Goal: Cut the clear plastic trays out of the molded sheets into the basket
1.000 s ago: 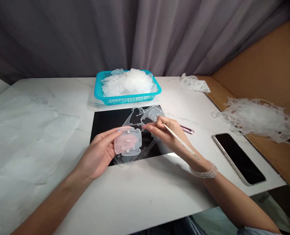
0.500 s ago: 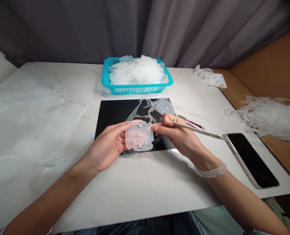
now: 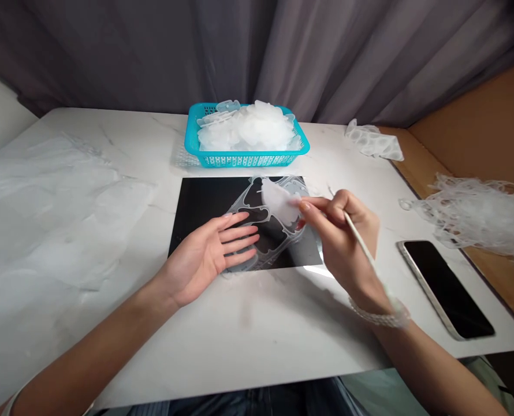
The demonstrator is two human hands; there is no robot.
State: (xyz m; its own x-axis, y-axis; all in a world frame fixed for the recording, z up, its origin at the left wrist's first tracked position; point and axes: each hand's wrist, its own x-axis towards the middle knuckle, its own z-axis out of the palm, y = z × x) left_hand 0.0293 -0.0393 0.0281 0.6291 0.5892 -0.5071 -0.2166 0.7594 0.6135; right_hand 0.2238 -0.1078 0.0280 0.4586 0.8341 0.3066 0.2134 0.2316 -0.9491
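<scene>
Head view: left hand (image 3: 205, 260) lies open, fingers spread wide, gripping nothing, over the clear sheet (image 3: 244, 216) on the black mat (image 3: 205, 202); a flat, steady palm suits this work. Right hand (image 3: 341, 242) pinches the translucent piece (image 3: 278, 199) between nearly closed fingertips, with a white stick (image 3: 361, 245) held alongside.

tabletop (image 3: 248, 341): smooth, glossy, marble-patterned finish shown
basket (image 3: 246, 161): bright plastic, moulded as mesh
black sheet (image 3: 205, 208): glossy finish seen
plastic piece (image 3: 278, 199): translucent, frosted matt
curtain (image 3: 153, 52): matt cloth

Bare forearms (image 3: 88, 346), beaded bracelet (image 3: 380, 316) on right wrist, denim jeans (image 3: 248, 401)
</scene>
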